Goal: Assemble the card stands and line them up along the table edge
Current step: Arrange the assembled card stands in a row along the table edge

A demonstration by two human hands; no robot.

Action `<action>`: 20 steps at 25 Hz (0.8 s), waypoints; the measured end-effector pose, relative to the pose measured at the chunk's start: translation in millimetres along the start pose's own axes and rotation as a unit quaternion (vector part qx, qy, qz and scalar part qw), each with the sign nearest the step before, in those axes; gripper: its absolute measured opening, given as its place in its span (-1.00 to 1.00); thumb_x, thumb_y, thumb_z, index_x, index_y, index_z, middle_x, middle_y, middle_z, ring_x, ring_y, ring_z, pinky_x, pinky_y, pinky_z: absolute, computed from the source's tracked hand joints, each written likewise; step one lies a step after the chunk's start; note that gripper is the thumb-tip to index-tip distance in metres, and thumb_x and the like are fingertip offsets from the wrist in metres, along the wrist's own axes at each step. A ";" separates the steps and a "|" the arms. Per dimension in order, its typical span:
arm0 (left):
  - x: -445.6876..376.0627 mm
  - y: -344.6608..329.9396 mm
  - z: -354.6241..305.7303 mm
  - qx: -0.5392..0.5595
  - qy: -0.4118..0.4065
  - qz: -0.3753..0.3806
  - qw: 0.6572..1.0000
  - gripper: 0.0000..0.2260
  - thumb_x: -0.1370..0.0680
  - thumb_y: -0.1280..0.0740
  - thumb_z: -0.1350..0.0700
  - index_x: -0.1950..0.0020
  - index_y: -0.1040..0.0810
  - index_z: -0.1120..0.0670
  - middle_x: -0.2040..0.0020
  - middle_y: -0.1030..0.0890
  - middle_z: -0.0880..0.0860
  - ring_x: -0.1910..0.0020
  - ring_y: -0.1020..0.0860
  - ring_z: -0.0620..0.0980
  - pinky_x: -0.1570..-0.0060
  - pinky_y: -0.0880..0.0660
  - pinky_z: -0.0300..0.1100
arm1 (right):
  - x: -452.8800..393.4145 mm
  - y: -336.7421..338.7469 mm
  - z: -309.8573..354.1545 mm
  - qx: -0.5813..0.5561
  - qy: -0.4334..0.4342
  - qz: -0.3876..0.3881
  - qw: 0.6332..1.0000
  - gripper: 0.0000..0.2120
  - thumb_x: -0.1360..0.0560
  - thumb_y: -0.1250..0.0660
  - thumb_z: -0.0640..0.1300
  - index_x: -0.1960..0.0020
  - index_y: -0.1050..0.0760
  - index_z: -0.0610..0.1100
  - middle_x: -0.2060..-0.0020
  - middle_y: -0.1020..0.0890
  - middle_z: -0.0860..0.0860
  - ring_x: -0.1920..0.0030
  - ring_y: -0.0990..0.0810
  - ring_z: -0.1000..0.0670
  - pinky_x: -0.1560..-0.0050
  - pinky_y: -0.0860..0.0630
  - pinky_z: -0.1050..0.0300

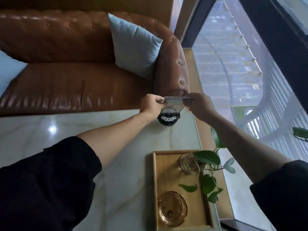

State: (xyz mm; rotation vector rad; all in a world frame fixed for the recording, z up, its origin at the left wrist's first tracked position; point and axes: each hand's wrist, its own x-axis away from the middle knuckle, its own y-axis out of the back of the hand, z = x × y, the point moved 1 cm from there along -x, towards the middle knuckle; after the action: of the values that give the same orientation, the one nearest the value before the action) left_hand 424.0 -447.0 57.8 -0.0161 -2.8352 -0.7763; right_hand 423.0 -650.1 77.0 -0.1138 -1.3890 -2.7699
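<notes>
A clear card stand (173,105) with a printed card in it stands upright on a round black base (168,120) with white buttons, at the far right corner of the pale marble table (116,147). My left hand (150,105) pinches the stand's upper left edge. My right hand (199,104) grips its upper right edge. Both arms reach far forward over the table. No other card stands show in this view.
A wooden tray (155,189) near the table's right edge holds an amber glass ashtray (172,208) and a glass vase (188,162) with a trailing green plant. A brown leather sofa (66,80) with light blue cushions stands beyond the table. A large window runs along the right.
</notes>
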 end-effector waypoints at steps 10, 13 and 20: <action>-17.0 -22.6 22.0 -0.004 0.016 0.012 1.000 -0.81 -0.45 -0.53 0.04 -0.01 -0.75 0.08 0.12 -0.74 -0.03 0.22 -0.57 -0.26 0.38 -0.34 -0.58 | -12.3 -19.2 -21.3 -0.025 -0.027 -0.005 0.999 -0.85 -0.51 -0.36 -0.10 0.01 -0.65 -0.14 0.15 -0.69 -0.10 0.12 -0.63 -0.15 0.16 -0.53 0.04; -18.8 -25.4 20.0 0.003 0.009 0.030 1.000 -0.82 -0.49 -0.49 0.02 -0.02 -0.74 0.09 0.25 -0.68 -0.07 0.42 -0.45 -0.34 0.40 -0.34 -0.47 | -13.6 -16.8 -22.6 -0.017 -0.039 0.000 0.999 -0.85 -0.51 -0.34 -0.13 0.01 -0.64 -0.17 0.16 -0.68 -0.15 0.12 -0.63 -0.22 0.14 -0.60 -0.10; -23.1 -24.2 11.3 -0.014 -0.009 0.018 1.000 -0.86 -0.49 -0.48 0.09 -0.01 -0.74 0.08 0.11 -0.74 0.02 0.18 -0.59 -0.13 0.20 -0.42 -0.30 | -20.9 -13.3 -21.5 -0.029 -0.050 0.000 0.998 -0.83 -0.52 -0.30 -0.19 -0.02 -0.63 -0.21 0.10 -0.69 -0.24 0.09 -0.65 -0.30 0.09 -0.61 -0.26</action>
State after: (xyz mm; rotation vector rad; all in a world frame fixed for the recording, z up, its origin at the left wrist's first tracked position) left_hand 442.9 -461.1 31.6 -0.0798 -2.8328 -0.8110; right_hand 441.9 -659.3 51.8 -0.2580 -1.3284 -2.8412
